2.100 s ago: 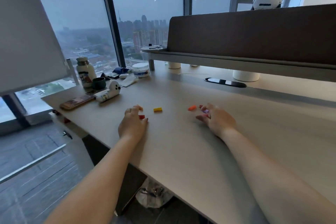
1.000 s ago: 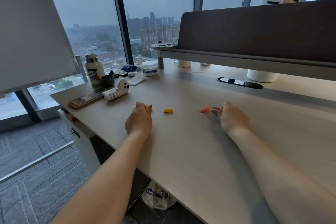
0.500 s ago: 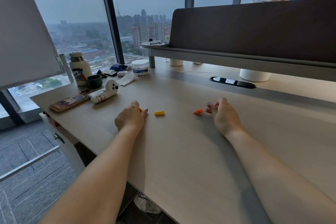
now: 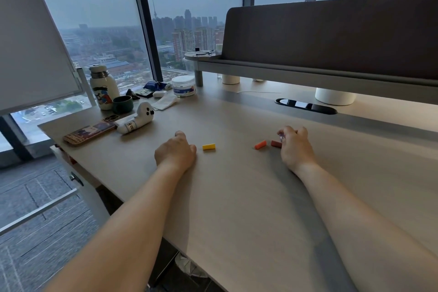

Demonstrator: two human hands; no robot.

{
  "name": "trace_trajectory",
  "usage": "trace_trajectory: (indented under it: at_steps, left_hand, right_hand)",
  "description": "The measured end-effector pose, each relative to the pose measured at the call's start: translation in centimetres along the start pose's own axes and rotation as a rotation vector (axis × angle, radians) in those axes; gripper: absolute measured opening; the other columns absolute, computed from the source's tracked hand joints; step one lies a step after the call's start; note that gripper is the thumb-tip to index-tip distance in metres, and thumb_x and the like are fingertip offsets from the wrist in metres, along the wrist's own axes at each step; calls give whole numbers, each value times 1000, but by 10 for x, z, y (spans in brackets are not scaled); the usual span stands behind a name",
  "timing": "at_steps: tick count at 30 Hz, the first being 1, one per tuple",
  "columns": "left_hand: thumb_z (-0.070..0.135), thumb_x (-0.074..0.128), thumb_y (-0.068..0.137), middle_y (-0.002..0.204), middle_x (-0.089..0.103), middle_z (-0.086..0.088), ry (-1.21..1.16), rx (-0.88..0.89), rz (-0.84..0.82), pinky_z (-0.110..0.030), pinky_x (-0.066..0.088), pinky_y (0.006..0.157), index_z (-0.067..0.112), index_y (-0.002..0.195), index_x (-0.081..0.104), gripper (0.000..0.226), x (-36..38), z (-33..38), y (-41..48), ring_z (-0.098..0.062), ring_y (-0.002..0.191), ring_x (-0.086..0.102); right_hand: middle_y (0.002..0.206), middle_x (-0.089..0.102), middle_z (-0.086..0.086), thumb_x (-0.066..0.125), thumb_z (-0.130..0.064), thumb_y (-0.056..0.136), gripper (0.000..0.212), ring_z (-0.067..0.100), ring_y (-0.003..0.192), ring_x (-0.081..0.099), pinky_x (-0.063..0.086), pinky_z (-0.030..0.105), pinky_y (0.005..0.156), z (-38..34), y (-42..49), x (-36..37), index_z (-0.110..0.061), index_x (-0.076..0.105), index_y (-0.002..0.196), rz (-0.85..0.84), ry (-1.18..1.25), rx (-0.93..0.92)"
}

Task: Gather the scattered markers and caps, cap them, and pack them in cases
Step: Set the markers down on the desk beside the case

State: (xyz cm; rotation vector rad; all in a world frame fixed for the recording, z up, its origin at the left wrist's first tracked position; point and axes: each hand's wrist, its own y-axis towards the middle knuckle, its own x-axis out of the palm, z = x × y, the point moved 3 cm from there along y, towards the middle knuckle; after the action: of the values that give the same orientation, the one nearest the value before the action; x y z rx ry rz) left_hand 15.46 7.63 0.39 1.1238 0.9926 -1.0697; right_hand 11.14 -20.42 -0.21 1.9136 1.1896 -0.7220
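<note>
The yellow cap [image 4: 208, 147], likely light and slick, wants a side pinch; right hand [image 4: 295, 147] pinches a purple cap [image 4: 281, 136], left hand [image 4: 175, 152] curled, hold unclear.

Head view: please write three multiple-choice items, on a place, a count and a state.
1. Where is the yellow cap? A. beside the left hand B. on the phone C. in the mug
2. How many loose caps lie between the hands? A. one B. three C. six
3. The right hand is: A. flat B. curled round a purple piece C. lifted
1 A: it lies just right of that fist. 2 B: yellow, orange cap, dark red cap. 3 B: its fingers bend round it.
</note>
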Motion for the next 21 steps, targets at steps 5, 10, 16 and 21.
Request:
trace_trajectory:
  at_steps: [5,10,16,21]
  left_hand:
    - [26,37,98,118,55,-16,-76,44,12,-35,44,73,5,121,41,32,2,2,-4,-32,100,58]
    - [25,33,102,116,55,-18,-235,101,74,-38,41,78,5,114,40,24,-2,8,-13,-34,100,56]
    - [45,44,97,121,60,-6,-273,244,122,-33,41,77,16,122,46,39,-4,14,-19,-27,105,58]
    - [57,45,92,125,59,8,-223,298,42,-29,40,81,35,126,51,40,3,15,-13,-16,113,56]
  right_hand:
    - [118,47,18,43,-23,99,21,39,101,53,41,36,81,-4,2,7,-12,49,116,-85,-162,-32]
    - [113,50,11,52,-37,96,24,35,101,53,39,34,79,-9,6,8,-15,56,106,-131,-189,-84]
    - [115,55,14,43,-35,99,26,35,102,54,37,34,76,-13,0,6,-12,49,111,-61,-155,-116]
    - [126,53,3,42,-34,100,25,29,110,55,43,36,83,-29,-7,14,-23,51,120,-107,-115,-259]
